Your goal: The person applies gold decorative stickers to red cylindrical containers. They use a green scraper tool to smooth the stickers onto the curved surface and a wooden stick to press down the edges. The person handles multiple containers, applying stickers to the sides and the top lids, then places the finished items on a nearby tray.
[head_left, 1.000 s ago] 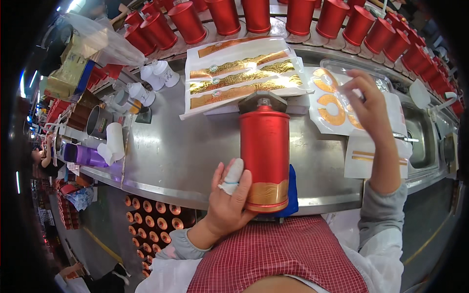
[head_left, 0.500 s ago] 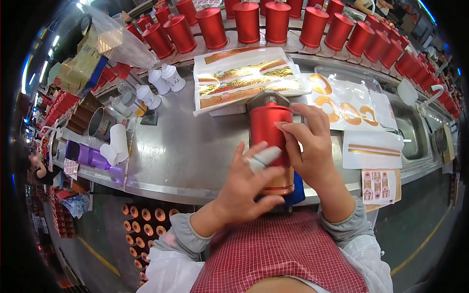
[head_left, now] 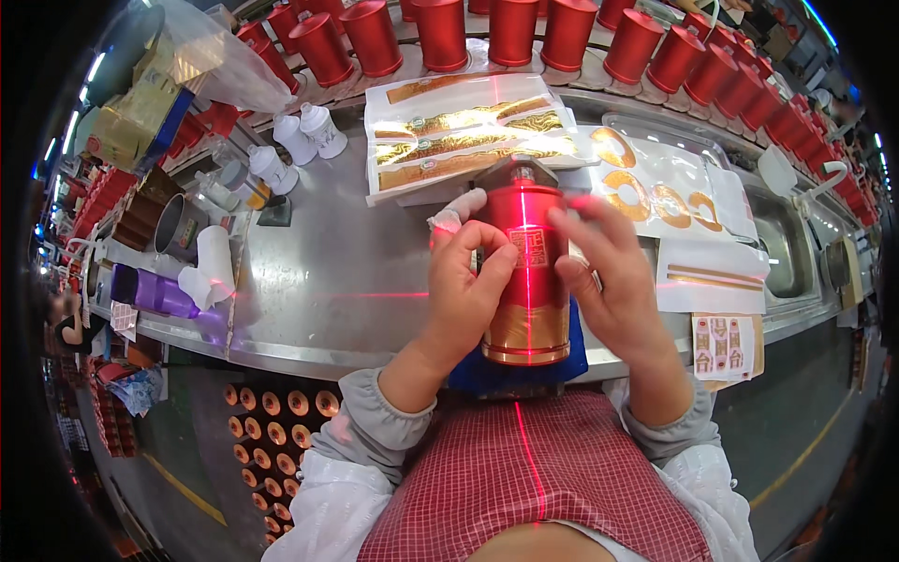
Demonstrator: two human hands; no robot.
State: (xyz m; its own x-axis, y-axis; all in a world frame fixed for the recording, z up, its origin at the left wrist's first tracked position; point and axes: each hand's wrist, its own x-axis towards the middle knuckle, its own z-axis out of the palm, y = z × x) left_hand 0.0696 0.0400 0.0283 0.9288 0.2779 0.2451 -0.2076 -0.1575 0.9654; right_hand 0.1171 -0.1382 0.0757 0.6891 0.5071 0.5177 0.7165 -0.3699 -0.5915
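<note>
A glossy red bottle [head_left: 529, 295] with a gold lower band lies in front of me on a blue rest [head_left: 581, 348], its neck pointing away. It bears a square gold emblem [head_left: 527, 248]. A red light line runs along its length, crossed by another near the emblem. My left hand [head_left: 464, 286] is at the bottle's left side, thumb and index finger brought together in a pinch by its edge; whatever they hold is too small to make out. One of its fingers wears a white cover [head_left: 448, 221]. My right hand [head_left: 611, 272] is at the right side, fingers apart and slightly blurred.
Beyond the bottle lie sheets of gold labels [head_left: 468, 140] and ring-shaped gold stickers [head_left: 670, 206]. Red bottles [head_left: 513, 33] line a conveyor at the back. Small white bottles [head_left: 323, 131], a paper roll [head_left: 215, 258] and a purple bottle [head_left: 150, 290] stand left; a sink [head_left: 782, 239] is right.
The left hand has gone from spread over the bottle to pinched at its left edge. The right hand has opened from a pinch and drawn rightward. The emblem and red light lines now show.
</note>
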